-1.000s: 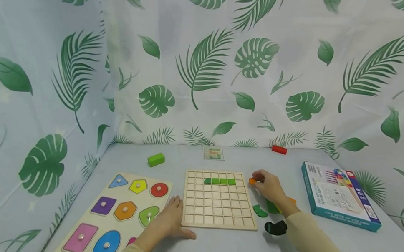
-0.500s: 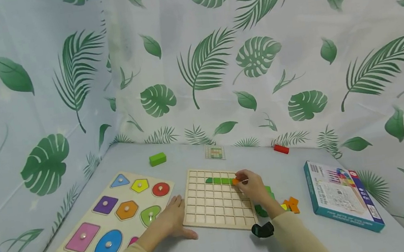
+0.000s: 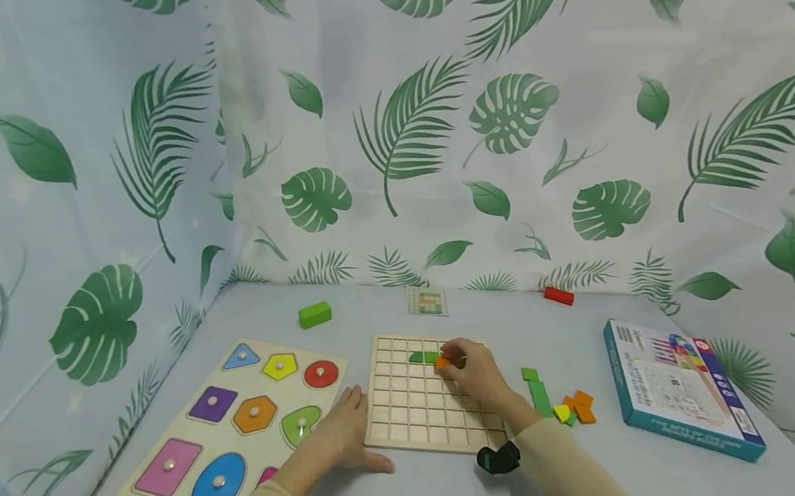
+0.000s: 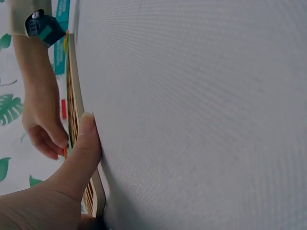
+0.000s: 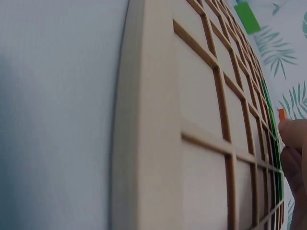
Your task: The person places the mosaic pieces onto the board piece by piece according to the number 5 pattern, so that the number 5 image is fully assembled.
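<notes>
A square wooden grid board (image 3: 417, 411) lies flat in the middle of the table. Along one of its far rows sit green tiles (image 3: 422, 356), partly covered by my right hand (image 3: 476, 372). That hand pinches a small orange tile (image 3: 443, 361) over the row; the right wrist view shows the orange tile (image 5: 282, 114) between fingertips and thumb. Whether it touches the board is hard to tell. My left hand (image 3: 342, 437) rests at the board's left edge with fingers extended, and its thumb (image 4: 86, 143) lies along the near edge in the left wrist view.
A wooden shape puzzle (image 3: 200, 433) with knobbed pieces lies left. Green tiles (image 3: 539, 398) and orange tiles (image 3: 583, 405) lie right of the grid, before a blue box (image 3: 686, 386). Farther back are a green block (image 3: 315, 315), a patterned card (image 3: 427, 301) and a red block (image 3: 558, 295).
My right hand has carried the orange tile leftward from beside the board's right edge to above the green row. The left hand stays at the board's left edge.
</notes>
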The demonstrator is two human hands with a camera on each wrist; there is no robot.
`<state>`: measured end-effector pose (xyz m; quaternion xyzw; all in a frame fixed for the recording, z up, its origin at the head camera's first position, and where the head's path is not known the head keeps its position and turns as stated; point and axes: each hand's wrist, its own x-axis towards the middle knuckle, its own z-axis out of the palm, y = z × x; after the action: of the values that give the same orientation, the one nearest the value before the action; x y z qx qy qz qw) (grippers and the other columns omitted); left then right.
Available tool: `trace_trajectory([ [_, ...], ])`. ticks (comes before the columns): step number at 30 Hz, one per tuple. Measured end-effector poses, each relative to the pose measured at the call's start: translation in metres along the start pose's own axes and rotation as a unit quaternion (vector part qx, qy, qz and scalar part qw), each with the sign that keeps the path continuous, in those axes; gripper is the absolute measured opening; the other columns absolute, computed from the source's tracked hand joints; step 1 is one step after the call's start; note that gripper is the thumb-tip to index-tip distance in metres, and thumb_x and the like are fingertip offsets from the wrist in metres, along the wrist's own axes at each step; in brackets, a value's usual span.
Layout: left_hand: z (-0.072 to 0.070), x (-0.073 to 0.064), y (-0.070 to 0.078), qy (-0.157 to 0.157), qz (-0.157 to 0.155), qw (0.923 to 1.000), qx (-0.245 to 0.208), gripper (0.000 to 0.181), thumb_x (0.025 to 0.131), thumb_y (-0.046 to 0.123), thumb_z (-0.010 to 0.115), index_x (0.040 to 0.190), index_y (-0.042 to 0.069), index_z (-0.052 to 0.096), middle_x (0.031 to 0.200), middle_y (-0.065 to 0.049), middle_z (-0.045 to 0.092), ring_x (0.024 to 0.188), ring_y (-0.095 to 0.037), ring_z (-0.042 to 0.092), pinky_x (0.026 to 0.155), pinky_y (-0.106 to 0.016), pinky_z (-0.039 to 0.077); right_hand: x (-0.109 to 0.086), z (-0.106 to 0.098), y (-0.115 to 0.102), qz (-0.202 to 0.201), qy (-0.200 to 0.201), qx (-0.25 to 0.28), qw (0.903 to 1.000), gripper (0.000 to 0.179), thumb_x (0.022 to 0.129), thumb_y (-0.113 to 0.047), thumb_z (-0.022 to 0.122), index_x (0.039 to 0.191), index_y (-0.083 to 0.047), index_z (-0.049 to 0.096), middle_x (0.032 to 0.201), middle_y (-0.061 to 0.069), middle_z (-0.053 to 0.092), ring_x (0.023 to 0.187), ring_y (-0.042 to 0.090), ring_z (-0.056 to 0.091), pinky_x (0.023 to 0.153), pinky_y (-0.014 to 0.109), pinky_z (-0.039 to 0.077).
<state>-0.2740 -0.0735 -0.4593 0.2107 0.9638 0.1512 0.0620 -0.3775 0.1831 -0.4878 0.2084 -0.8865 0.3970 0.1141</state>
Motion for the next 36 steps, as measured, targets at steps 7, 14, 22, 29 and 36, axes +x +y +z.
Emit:
trace_trajectory([
  [7,0.0,-0.001,0.0,0.001,-0.001,1.0,0.0,0.114,0.061,0.059,0.081,0.136,-0.015,0.036,0.143,-0.032,0.032,0.136,-0.042,0.026,0.111,-0.044,0.027,0.005,0.015,-0.007,-0.013,-0.009,-0.009,0.9998,0.027,0.082,0.0,0.07,0.108,0.001,0.062,0.096,0.008,0.064,0.088,0.02,0.061,0.071,0.025,0.054],
  [14,0.001,0.0,0.001,-0.002,0.0,1.0,0.003,0.114,0.062,0.059,0.08,0.135,-0.016,0.036,0.142,-0.032,0.033,0.135,-0.041,0.027,0.111,-0.044,0.027,0.007,0.026,-0.012,-0.027,-0.012,-0.014,0.9995,0.027,0.083,0.001,0.07,0.109,0.002,0.061,0.096,0.008,0.063,0.085,0.019,0.061,0.07,0.025,0.054],
  [22,0.002,0.001,-0.001,-0.002,-0.003,0.9999,0.013,0.114,0.061,0.059,0.08,0.135,-0.016,0.037,0.142,-0.032,0.033,0.135,-0.041,0.027,0.111,-0.044,0.027,0.01,0.033,-0.015,-0.043,-0.015,-0.036,0.9983,0.022,0.083,0.001,0.067,0.104,0.0,0.063,0.094,0.008,0.064,0.081,0.017,0.062,0.067,0.023,0.054],
  [29,0.003,0.002,-0.001,-0.004,-0.004,0.9998,0.018,0.113,0.061,0.06,0.079,0.135,-0.015,0.037,0.142,-0.031,0.034,0.135,-0.041,0.027,0.111,-0.043,0.027,0.01,0.036,-0.016,-0.045,-0.009,-0.048,0.9978,0.022,0.082,0.002,0.069,0.103,-0.001,0.064,0.093,0.007,0.065,0.08,0.017,0.063,0.067,0.023,0.054],
  [36,0.004,0.003,-0.002,-0.004,-0.007,0.9999,0.012,0.114,0.061,0.06,0.079,0.136,-0.014,0.037,0.143,-0.03,0.034,0.136,-0.04,0.027,0.111,-0.044,0.027,0.011,0.036,-0.016,-0.04,-0.015,-0.045,0.9981,0.023,0.082,0.001,0.069,0.104,-0.001,0.064,0.094,0.008,0.065,0.082,0.017,0.062,0.069,0.025,0.054],
])
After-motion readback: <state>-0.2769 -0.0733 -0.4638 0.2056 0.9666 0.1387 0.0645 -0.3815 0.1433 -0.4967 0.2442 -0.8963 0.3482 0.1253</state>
